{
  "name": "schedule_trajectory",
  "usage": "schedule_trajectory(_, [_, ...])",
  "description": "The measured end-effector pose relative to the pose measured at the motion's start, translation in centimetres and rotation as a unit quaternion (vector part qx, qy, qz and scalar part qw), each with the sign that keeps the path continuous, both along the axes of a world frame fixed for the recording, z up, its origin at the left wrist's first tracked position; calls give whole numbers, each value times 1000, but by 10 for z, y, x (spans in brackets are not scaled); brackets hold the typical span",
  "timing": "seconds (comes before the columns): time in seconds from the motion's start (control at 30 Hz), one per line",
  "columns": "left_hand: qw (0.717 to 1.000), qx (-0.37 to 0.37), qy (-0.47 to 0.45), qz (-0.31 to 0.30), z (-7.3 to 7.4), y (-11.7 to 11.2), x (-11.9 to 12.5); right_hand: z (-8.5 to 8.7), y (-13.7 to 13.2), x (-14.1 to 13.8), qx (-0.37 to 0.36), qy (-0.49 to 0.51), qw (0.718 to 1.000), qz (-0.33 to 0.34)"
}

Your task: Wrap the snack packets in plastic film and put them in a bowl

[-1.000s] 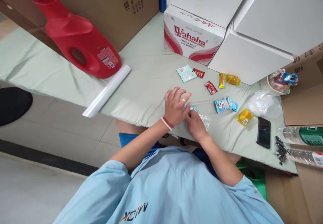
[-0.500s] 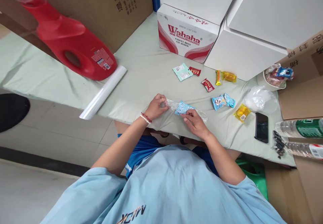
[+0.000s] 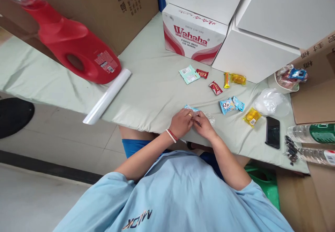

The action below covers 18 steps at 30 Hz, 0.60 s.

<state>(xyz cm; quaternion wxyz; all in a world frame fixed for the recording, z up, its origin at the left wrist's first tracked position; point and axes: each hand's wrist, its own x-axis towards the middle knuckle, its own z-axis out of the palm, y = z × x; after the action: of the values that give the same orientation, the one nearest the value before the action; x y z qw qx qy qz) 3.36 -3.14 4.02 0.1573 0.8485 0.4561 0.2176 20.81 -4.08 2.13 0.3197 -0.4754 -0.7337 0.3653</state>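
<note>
While the left hand (image 3: 181,124) and right hand (image 3: 205,124) are sitting close together near the front edge of the table (image 3: 146,89), the blue packet (image 3: 191,107) is lying mostly under them, its far edge showing past the left knuckles. Clear film (image 3: 210,119) is spreading out crumpled beside the right hand. Fingers on both hands are bunching narrow, seemingly pinching film; can't tell which layers, knuckles are covering the contact. Step in hand is looking like fine two-handed work on film around the packet. Doing it well is calling for one hand steadying the packet while the other is doing the detail; both pulling at once is risking a tear or a skewed packet. Thin film is probably needing light, even tension and a pinch close to the packet. Edge is a concern: hands are resting near it, so working further in is looking safer. Blue snack packs (image 3: 227,106) and the yellow packet (image 3: 252,117) are sitting apart to the right, not crowding anything.
</note>
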Motion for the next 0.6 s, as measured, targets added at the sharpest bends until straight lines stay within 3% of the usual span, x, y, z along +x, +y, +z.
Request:
schedule_trajectory(0.17, [995, 19, 94, -26, -3, -8, 0, -1, -7, 19, -67, 60, 995, -45])
schedule_trajectory(0.27, [991, 23, 132, -24, -7, -13, -1, 1, -9, 44, -106, 70, 974, -188])
schedule_trajectory(0.33, [989, 28, 145, -24, -13, -16, -1, 2, -6, 62, -60, 35, 948, -311])
schedule_trajectory(0.4, [987, 33, 154, -22, -19, -19, 0, 3, 0, 73, 6, -43, 924, -379])
schedule_trajectory(0.47, [986, 38, 161, -20, -24, -21, 0, 2, 4, 75, 15, -138, 917, -374])
schedule_trajectory(0.6, [986, 32, 165, -20, -24, -22, 0, -2, -1, 63, -46, -262, 925, -271])
